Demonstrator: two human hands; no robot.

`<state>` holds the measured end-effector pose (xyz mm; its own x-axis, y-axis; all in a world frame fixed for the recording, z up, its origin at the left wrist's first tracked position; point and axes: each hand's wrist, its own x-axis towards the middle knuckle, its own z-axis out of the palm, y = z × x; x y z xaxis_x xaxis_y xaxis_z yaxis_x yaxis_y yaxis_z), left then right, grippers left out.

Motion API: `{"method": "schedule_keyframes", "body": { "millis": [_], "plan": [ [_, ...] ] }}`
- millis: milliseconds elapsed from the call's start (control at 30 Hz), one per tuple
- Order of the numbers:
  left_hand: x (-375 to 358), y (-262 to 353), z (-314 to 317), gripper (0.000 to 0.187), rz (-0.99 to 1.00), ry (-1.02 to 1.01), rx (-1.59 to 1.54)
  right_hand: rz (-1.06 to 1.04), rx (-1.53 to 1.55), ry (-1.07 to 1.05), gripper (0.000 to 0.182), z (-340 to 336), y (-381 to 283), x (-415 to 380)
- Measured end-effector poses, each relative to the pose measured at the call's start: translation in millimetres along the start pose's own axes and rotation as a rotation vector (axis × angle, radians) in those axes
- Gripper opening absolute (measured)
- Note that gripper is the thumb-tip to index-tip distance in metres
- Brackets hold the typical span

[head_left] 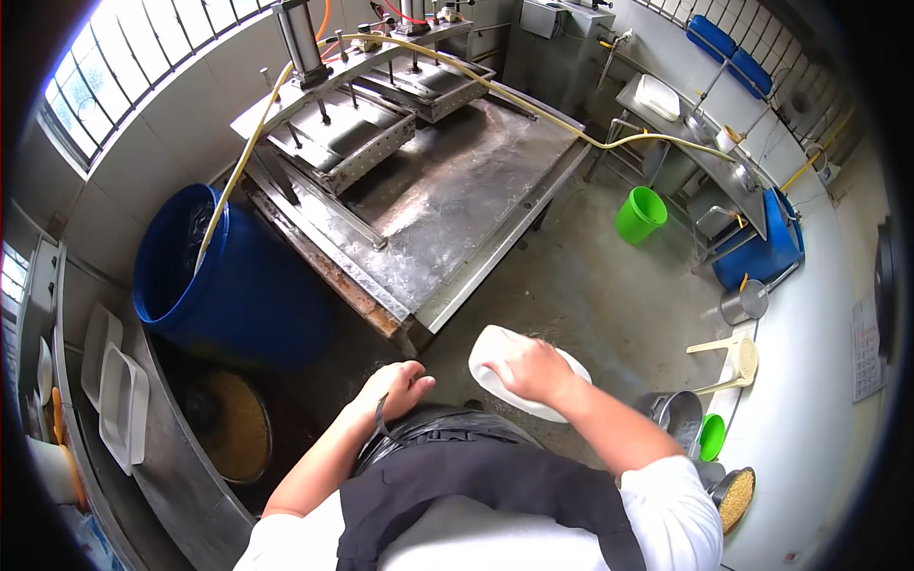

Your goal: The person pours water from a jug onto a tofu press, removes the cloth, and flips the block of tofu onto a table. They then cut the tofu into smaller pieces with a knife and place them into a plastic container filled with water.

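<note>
My right hand (526,366) grips a white tray (552,413) by its rim. It looks like plastic, is tilted, and hangs over the floor in front of my body; my hand and forearm hide part of it. To its left, my left hand (405,383) hovers by my waist with its fingers loosely curled and nothing visible in them. A dark band circles that wrist. Beyond both hands is the near corner of a large metal press table (476,181), whose two perforated metal frames (367,152) sit at the far left.
A big blue barrel (257,285) with a yellow hose (224,200) stands left. Near it are a round container of tan grain-like contents (228,428) and white trays (124,409). Rightward are a green bucket (641,215), a pale stool (745,360) and a metal pot (678,419).
</note>
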<state>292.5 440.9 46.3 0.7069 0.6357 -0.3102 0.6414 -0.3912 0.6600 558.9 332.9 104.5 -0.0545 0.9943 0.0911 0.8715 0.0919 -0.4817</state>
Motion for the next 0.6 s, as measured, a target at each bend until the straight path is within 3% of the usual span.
{"method": "schedule_keyframes", "body": {
  "millis": [67,133,233,267,333,433,467,600],
  "plan": [
    [11,17,2,0.036,0.034,-0.003,0.006,0.023,-0.055,-0.2,0.045,-7,18,35],
    [16,35,-6,0.035,0.05,0.011,0.04,0.056,-0.162,-0.249,0.047,-20,27,65],
    [25,32,-10,0.033,0.111,0.065,0.044,0.188,0.005,-0.23,0.031,-38,72,106],
    [29,31,-13,0.033,0.117,0.075,0.044,0.21,-0.068,-0.145,0.03,-25,112,117],
    [32,29,-14,0.03,0.174,0.155,0.004,0.274,-0.129,-0.191,0.031,-57,127,142],
    [35,28,-17,0.027,0.039,0.15,-0.073,0.37,-0.26,-0.097,0.045,-107,141,168],
    [35,26,-19,0.027,0.04,0.16,-0.08,0.385,-0.279,-0.035,0.044,-112,165,181],
    [17,18,-30,0.031,0.066,0.216,-0.108,0.462,-0.433,0.002,0.044,-171,155,205]
  ]
}}
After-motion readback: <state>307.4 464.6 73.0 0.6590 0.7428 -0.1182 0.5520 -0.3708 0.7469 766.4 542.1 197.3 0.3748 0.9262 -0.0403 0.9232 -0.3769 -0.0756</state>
